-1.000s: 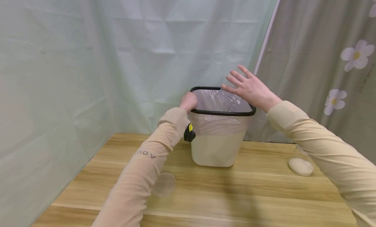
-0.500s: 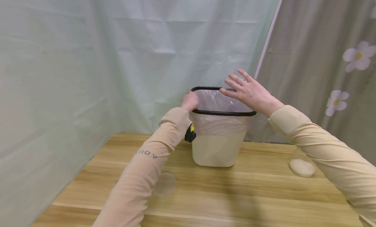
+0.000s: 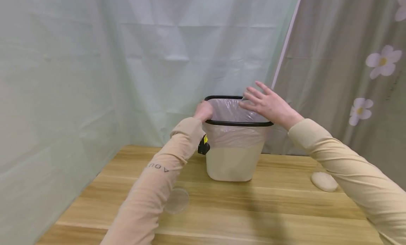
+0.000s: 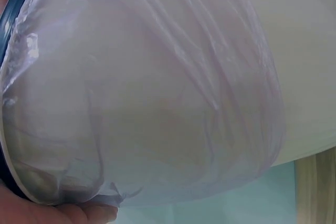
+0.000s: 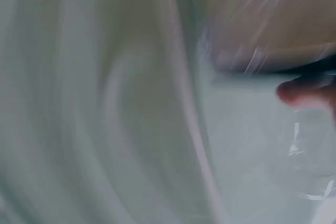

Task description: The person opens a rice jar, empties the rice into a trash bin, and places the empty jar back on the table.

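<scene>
A cream waste bin (image 3: 233, 164) with a black rim (image 3: 241, 124) stands upright, lined with a thin translucent bag (image 3: 225, 109) folded down outside. My left hand (image 3: 204, 110) grips the rim at its left side; in the left wrist view its fingers (image 4: 68, 213) curl over the bin's edge beside the bag. Over the right part of the opening is my right hand (image 3: 269, 106), its fingers spread round a clear container-like plastic piece (image 5: 302, 153). That piece is see-through and mostly hidden behind the hand in the head view. In the right wrist view, one fingertip (image 5: 289, 94) overlaps the dark rim.
A clear round disc (image 3: 177, 201) lies on the wooden table (image 3: 215, 217) by the left sleeve. Near the right sleeve sits a whitish round object (image 3: 324, 181). Pale green curtain (image 3: 177, 62) hangs close behind the bin, with a grey flowered curtain (image 3: 326, 69) to the right.
My right hand has come down slightly toward the bin's opening. The left hand keeps its place on the rim, and the bin stays put.
</scene>
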Action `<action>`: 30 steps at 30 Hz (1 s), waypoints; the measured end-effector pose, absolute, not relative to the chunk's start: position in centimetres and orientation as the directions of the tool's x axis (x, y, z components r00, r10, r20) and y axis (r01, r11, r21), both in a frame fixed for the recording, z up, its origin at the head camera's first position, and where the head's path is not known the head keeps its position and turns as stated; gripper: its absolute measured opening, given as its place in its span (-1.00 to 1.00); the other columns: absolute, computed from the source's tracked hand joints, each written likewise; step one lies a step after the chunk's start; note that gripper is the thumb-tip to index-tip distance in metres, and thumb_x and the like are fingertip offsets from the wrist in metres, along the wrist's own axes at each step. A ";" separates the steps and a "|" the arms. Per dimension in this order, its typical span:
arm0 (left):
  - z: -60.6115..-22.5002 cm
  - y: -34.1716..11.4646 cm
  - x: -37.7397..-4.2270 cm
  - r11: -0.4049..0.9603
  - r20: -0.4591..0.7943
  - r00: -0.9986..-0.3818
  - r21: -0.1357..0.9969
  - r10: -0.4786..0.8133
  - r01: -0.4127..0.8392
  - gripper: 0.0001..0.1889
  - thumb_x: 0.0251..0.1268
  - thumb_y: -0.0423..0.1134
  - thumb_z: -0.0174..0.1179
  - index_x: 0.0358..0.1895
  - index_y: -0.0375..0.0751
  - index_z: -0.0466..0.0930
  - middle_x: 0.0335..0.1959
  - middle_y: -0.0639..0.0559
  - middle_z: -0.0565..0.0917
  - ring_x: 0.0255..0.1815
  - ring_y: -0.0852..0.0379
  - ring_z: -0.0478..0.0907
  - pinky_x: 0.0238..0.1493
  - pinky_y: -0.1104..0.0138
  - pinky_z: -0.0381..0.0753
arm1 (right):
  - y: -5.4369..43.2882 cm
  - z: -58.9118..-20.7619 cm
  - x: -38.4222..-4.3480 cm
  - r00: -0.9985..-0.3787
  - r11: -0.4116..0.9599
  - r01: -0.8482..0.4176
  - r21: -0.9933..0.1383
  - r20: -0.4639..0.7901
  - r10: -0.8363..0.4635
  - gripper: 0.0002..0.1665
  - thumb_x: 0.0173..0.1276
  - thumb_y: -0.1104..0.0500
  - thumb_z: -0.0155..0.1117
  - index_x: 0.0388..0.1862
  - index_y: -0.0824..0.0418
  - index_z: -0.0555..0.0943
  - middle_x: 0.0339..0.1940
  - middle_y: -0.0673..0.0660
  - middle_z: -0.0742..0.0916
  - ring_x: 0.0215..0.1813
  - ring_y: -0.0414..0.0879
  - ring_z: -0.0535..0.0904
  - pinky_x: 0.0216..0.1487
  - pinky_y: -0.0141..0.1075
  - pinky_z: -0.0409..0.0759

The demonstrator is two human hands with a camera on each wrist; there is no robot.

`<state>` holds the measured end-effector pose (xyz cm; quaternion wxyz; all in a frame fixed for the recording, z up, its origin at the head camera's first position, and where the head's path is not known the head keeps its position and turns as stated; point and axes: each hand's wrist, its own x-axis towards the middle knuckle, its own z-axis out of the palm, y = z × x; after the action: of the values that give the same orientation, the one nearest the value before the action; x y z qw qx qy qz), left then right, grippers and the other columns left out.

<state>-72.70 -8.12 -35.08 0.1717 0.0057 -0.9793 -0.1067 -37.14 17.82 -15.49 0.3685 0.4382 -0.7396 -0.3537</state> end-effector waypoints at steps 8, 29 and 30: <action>-35.3 -8.9 -73.4 0.974 0.360 -0.933 0.218 -0.025 0.058 -0.63 0.15 -0.16 -0.12 -0.13 -0.41 0.40 -0.16 -0.25 0.40 -0.34 -0.17 0.46 -0.36 0.12 0.47 | 17.7 -15.5 -37.3 -0.279 0.330 -0.392 0.859 0.230 -0.932 -0.03 -0.22 0.57 0.41 0.23 0.08 0.37 0.20 0.29 0.36 0.29 0.17 0.12 0.26 0.02 -0.20; -35.0 -9.1 -72.9 0.972 0.335 -0.941 0.234 -0.045 0.037 -0.57 0.02 -0.15 -0.04 -0.08 -0.42 0.34 -0.23 -0.20 0.41 -0.34 -0.15 0.46 -0.39 0.14 0.47 | 17.0 -15.5 -37.3 -0.353 0.272 -0.331 0.904 0.149 -0.924 0.05 -0.25 0.44 0.50 0.30 0.05 0.31 0.27 0.26 0.32 0.33 0.17 0.02 0.25 0.02 -0.31; -35.0 -9.1 -72.9 0.971 0.337 -0.941 0.237 -0.046 0.038 -0.56 0.02 -0.15 -0.04 -0.08 -0.42 0.33 -0.23 -0.20 0.40 -0.34 -0.15 0.46 -0.39 0.14 0.47 | 17.0 -15.5 -37.3 -0.347 0.281 -0.341 0.897 0.158 -0.924 0.04 -0.24 0.45 0.49 0.30 0.06 0.30 0.26 0.26 0.32 0.33 0.17 0.02 0.25 0.02 -0.31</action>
<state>-72.95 -9.09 -34.99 0.1724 0.0020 -0.9776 -0.1211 -37.27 17.00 -15.50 0.3608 0.4428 -0.7144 -0.4042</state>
